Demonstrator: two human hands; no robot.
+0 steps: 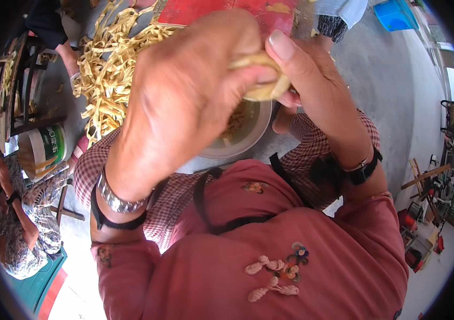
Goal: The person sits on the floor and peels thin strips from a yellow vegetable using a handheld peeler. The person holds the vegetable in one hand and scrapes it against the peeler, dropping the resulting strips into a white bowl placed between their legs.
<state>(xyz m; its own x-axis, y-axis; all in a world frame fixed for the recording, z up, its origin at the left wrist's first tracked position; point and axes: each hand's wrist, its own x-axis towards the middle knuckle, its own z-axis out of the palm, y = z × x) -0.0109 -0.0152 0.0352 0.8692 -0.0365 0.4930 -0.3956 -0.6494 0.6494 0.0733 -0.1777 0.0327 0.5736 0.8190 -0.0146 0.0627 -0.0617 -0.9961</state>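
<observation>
My left hand (183,80), with a silver bracelet at the wrist, grips one side of a small coil of pale yellow flat strip (262,94). The other side is pinched by my right hand (317,82), its thumb uppermost against the coil. Motion blurs the left hand, and the fingers cover much of the coil. Below both hands a round pale basin (247,147) sits between my knees, holding liquid and small brown bits (235,125). A loose heap of long, tan-yellow strips (108,68) lies beyond my left forearm.
A worn red board (207,11) stands ahead. At left are a seated person (36,216), a white bucket with a green label (56,140) and a dark wooden frame (16,88). Another person's legs (331,26) and a blue basin (395,15) are at upper right.
</observation>
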